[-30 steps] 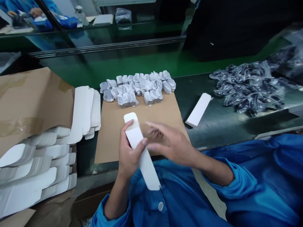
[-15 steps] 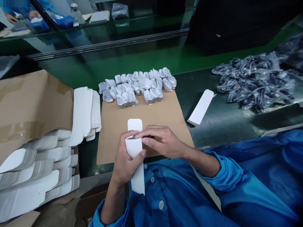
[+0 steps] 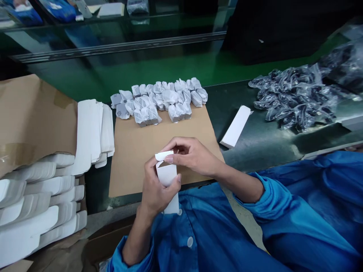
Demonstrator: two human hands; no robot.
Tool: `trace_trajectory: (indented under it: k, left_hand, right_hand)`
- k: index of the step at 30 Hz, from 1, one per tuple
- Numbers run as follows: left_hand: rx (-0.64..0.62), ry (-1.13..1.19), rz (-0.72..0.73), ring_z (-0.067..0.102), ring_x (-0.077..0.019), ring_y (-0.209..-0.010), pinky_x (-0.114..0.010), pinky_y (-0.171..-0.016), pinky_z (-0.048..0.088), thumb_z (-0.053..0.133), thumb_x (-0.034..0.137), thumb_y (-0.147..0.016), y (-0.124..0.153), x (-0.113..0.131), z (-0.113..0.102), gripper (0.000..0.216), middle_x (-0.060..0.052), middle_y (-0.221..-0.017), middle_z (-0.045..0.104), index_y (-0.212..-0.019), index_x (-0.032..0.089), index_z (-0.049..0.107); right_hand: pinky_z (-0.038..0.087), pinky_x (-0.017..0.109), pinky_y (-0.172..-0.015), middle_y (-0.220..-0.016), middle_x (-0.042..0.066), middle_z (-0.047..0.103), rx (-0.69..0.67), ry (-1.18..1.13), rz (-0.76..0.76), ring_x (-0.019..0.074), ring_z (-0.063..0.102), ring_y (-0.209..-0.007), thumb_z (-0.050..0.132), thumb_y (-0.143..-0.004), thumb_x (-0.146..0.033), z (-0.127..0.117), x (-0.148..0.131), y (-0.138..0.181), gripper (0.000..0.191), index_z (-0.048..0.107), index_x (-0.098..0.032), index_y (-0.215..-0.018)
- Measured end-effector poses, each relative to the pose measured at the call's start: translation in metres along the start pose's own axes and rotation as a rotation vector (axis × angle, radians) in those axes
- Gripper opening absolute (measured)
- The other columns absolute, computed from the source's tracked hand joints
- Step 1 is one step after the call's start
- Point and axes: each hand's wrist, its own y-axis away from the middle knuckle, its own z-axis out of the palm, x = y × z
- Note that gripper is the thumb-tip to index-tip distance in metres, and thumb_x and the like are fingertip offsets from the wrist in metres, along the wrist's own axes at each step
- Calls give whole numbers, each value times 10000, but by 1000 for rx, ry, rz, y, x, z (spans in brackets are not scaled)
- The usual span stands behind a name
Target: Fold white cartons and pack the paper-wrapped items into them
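Note:
My left hand [image 3: 155, 189] is wrapped round a narrow white carton [image 3: 168, 177], held upright over the near edge of a brown cardboard sheet [image 3: 141, 147]. My right hand [image 3: 193, 155] pinches the carton's top flap [image 3: 163, 155], which is bent over toward me. Beyond, at the far end of the sheet, lies a cluster of small white wrapped packets [image 3: 161, 100].
Flat white carton blanks are stacked at the left [image 3: 93, 132] and lower left [image 3: 34, 204], partly under a brown cardboard flap [image 3: 31, 113]. One assembled white carton [image 3: 236, 126] lies on the dark belt to the right. A heap of clear-bagged dark items [image 3: 297, 98] sits far right.
My right hand came onto the carton's top and folded the flap down. The carton turned more upright and moved slightly toward me in my left hand.

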Motion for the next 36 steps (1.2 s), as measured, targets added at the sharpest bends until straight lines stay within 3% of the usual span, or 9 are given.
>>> trace_trajectory:
  k: [4,11,13,15,18,21,24,30,36]
  left_hand:
    - [183,111,84,628,-177,-976,-280,-732,537,745,258,-732,4,4,5,663,-72,-1162,506,-1262,226,347]
    - [146,41,176,622,-162,-909,-257,-712,518,716,207,-763,3,4,-1,544,-43,-1053,536,-1205,221,400]
    - [188,53,189,626,-166,-910,-254,-688,519,726,202,-757,4,5,2,627,-55,-1087,531,-1271,236,369]
    - [194,77,135,634,-167,-862,-242,-624,514,729,212,-766,5,6,3,823,-65,-1088,547,-1420,249,232]
    - [109,7,52,650,-185,-820,-256,-594,527,725,272,-783,7,5,0,1038,-98,-1092,591,-1534,221,10]
    - [35,-137,57,624,-285,-1110,-354,-805,565,740,331,-763,7,1,-7,1009,-197,-1370,496,-1549,209,118]
    - [-28,-161,20,512,-330,-1303,-413,-951,522,717,350,-784,6,-3,-9,983,-209,-1525,362,-1556,219,122]
    - [-73,-99,-27,554,-312,-1258,-416,-936,533,671,376,-829,2,-5,-10,870,-194,-1488,421,-1539,213,194]
    - [-178,2,-142,673,-257,-1045,-371,-810,586,654,375,-851,4,-11,-8,846,-162,-1290,577,-1534,228,178]
  right_hand:
    - [463,233,-650,-889,31,693,5,48,-57,112,601,-760,744,-820,-324,2,-5,4,236,748,-156,-986]
    - [516,292,-810,-1017,48,698,-41,283,-166,155,637,-953,633,-898,-230,2,-11,14,180,752,-199,-1030]
    - [523,295,-810,-998,50,705,-16,318,-188,157,643,-943,631,-891,-211,3,-13,16,178,750,-184,-1020]
    - [525,291,-797,-991,50,710,-15,322,-169,156,649,-925,628,-891,-214,3,-14,16,172,748,-173,-1006]
    - [516,265,-759,-997,41,718,-12,301,-121,149,656,-906,614,-899,-225,4,-15,14,171,746,-178,-995]
    - [513,251,-732,-972,31,726,18,307,-124,143,664,-883,605,-899,-211,5,-12,12,168,747,-185,-985]
    - [529,279,-794,-986,43,725,29,404,-194,150,669,-905,596,-892,-170,5,-7,12,172,745,-179,-978]
    - [530,295,-908,-1160,84,691,-19,522,-401,146,643,-1064,533,-966,-236,6,10,14,244,680,-188,-1155]
    - [551,307,-849,-1081,113,702,53,881,-557,174,656,-1014,419,-974,-182,10,26,16,281,689,-142,-1042]
